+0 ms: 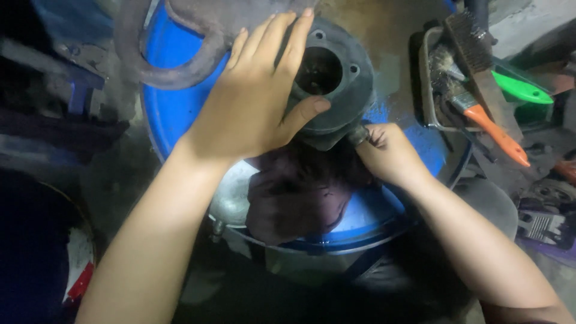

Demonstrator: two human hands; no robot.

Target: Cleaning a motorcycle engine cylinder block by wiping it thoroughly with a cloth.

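Observation:
My left hand [255, 96] lies over a dark grey metal engine cylinder [336, 84] with a round bore and bolt holes, thumb pressed on its front rim, gripping it. The cylinder rests on the top of a blue drum [174, 108]. My right hand [387, 153] is closed on a small dark fitting [358, 134] at the cylinder's lower right edge. A dark rag [300, 192] lies under and in front of the cylinder.
A curved rusty metal piece [162, 66] lies on the drum's far left. At the right a metal tray [427, 84] holds a wire brush [480, 60], an orange-handled paintbrush [492, 129] and a green tool [522, 89]. Metal parts [543, 225] sit at lower right.

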